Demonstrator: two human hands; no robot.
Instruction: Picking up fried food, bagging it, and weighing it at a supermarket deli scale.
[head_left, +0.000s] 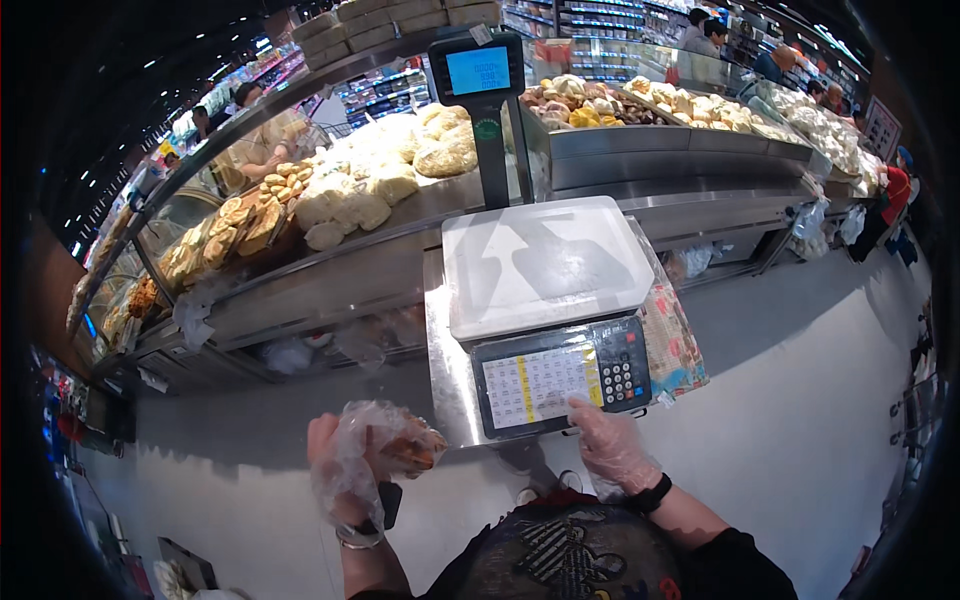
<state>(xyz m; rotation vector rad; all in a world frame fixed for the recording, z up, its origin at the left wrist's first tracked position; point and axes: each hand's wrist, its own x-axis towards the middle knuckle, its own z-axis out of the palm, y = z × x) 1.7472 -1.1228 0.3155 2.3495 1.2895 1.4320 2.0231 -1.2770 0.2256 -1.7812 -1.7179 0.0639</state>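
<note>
My left hand (pixel 335 450) is closed on a clear plastic bag (pixel 375 430) to the left of the scale. Through the film shows browned, glossy food (pixel 413 447), its kind unclear. Thin clear plastic wraps my right hand (pixel 612 447) like a disposable glove. Its index finger reaches out to the lower edge of the scale's key panel (pixel 540 382), with nothing held. Above that panel lies the white weighing plate (pixel 545 265), bare apart from shadows and reflections. A blue display (pixel 478 70) stands on a post behind it.
Behind the scale runs a metal and glass counter, with pale round breads (pixel 385 165) and flat browned pastries (pixel 235 230) on the left. More buns (pixel 690 100) fill the right section. A patterned sheet (pixel 670 335) lies beside the scale. People stand beyond the counter and far right.
</note>
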